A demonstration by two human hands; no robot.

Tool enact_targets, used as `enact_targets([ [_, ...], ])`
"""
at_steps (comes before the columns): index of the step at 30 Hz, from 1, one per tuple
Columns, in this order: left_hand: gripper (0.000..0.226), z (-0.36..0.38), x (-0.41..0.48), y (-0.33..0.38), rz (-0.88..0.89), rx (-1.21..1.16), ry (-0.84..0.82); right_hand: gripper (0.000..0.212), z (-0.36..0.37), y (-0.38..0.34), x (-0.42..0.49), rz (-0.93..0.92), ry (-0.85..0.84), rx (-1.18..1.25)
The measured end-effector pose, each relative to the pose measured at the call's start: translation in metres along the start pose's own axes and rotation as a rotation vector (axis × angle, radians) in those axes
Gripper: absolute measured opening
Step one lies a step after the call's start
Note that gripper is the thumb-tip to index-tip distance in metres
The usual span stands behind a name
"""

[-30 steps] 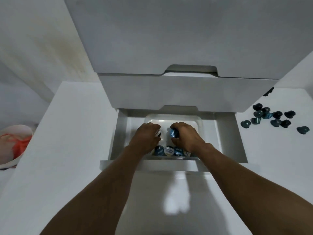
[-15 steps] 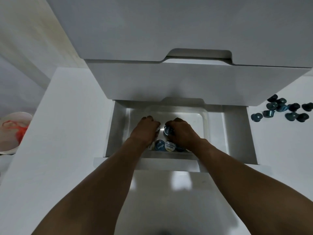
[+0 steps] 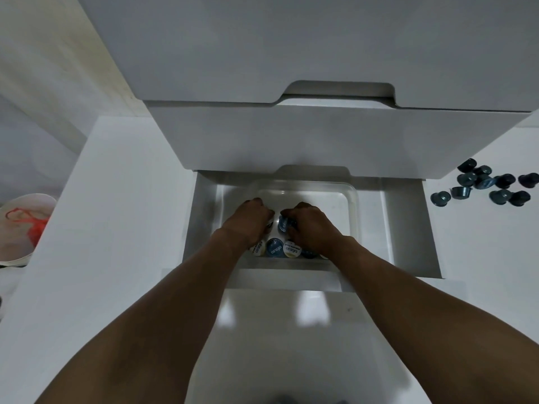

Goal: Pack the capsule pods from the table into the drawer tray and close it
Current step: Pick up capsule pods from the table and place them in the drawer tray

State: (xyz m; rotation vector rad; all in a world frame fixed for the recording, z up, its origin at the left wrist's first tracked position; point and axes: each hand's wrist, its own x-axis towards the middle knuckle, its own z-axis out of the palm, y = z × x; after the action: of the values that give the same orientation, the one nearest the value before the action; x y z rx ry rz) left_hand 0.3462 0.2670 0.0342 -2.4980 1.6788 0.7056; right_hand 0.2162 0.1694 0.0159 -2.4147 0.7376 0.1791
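Observation:
Both hands are down inside the clear plastic tray that sits in the open bottom drawer. My right hand is curled around a blue capsule pod. My left hand is closed beside it; a pod edge shows under its fingers, but what it holds is hidden. A row of pods with printed lids lies along the tray's near side, partly under my wrists. Several dark pods lie loose on the table to the right of the drawer unit.
The white drawer unit rises above the open drawer, its upper drawers shut. A white bowl with something red in it sits low at the far left, beyond the table edge. The drawer's front panel lies just under my forearms.
My view has drifted left and closer, so the loose pods now sit farther right. Both hands stay in the tray, the right one still holding its pod.

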Motion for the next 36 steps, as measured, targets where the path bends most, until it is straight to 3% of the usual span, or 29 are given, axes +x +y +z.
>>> enact_targets([
  [8,0.025,0.001,-0.006,-0.007,0.021,0.14,0.019,0.043,0.001,-0.008,0.001,-0.005,-0.032,-0.014],
  [23,0.025,0.002,-0.011,-0.015,0.001,0.264,0.08,0.038,0.008,-0.026,0.005,-0.043,-0.04,-0.028],
  [29,0.034,0.001,-0.015,-0.02,0.019,0.13,0.117,0.052,0.003,-0.027,0.005,0.0,-0.082,-0.052],
  [36,0.04,-0.019,-0.051,-0.015,-0.114,-0.055,0.336,0.05,-0.03,-0.026,-0.01,0.024,0.031,-0.125],
])
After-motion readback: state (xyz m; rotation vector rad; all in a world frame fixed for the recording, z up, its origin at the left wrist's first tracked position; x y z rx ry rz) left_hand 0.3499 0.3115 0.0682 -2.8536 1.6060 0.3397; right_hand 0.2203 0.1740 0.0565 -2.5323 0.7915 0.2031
